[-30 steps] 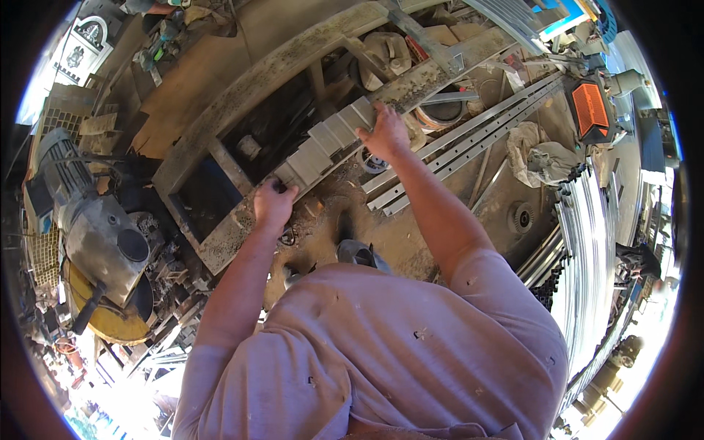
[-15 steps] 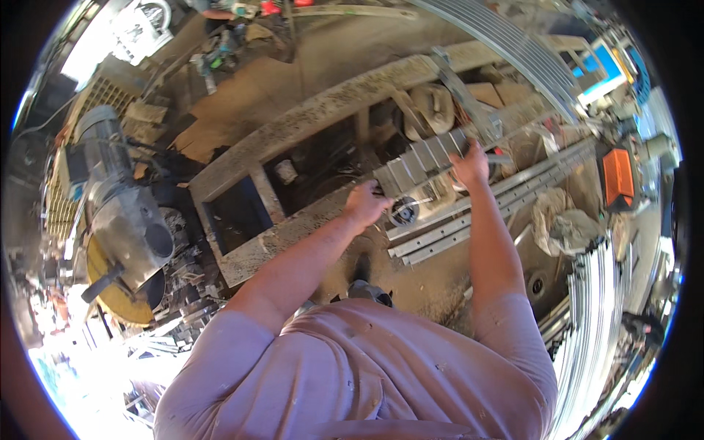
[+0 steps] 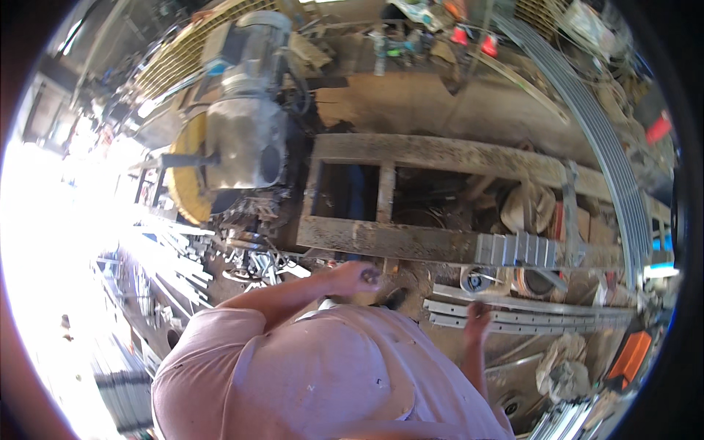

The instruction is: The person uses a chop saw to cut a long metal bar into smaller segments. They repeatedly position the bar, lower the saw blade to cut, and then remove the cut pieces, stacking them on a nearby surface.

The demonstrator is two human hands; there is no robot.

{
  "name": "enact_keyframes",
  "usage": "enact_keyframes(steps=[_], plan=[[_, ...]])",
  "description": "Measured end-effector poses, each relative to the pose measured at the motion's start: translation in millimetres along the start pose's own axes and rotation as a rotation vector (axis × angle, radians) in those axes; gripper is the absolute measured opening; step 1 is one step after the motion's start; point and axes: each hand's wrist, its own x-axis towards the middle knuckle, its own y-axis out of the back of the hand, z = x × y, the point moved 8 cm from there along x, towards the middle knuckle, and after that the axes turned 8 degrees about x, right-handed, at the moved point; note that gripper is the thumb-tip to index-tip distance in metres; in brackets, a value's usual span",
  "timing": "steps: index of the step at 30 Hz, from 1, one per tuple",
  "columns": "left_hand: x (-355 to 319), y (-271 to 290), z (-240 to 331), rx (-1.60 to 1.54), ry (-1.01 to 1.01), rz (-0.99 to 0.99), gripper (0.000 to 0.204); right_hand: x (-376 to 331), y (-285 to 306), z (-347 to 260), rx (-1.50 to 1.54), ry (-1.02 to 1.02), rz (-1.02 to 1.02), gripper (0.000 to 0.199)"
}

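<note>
A row of short grey metal pieces lies side by side on the near beam of a long frame, out of both hands. My left hand is just in front of that beam, left of the pieces, its fingers curled in with nothing seen in them. Lower and to the right, my right hand hangs over the punched metal rails; its fingers are dark and too smeared to read. Behind the rails, below the row of pieces, sits a round reel-like part.
A large cutting machine with a yellow guard stands at the left, metal offcuts beside it. Long ribbed metal strips run along the right. An orange case and a crumpled pale bag lie at the lower right.
Both hands have let go of the row of metal pieces, which now rests on the beam. They have drawn back toward my body. My view has swung left.
</note>
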Motion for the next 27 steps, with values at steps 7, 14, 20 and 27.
enact_keyframes(steps=[7,14,20,27], plan=[[-116,-59,-167,-0.060,0.262,0.113,0.062,-83,-108,33,-0.297,0.106,-0.780,0.033],[-218,-117,-315,0.048,0.592,0.102,0.067,5,-125,64,-0.468,0.158,-0.609,0.030],[-349,-220,-459,-0.049,0.854,0.051,0.060,-70,-193,-22,-0.047,-0.310,-0.486,0.027],[-478,-420,-567,0.152,0.710,-0.109,0.040,-239,-347,-74,-0.604,-0.037,-1.206,0.048]])
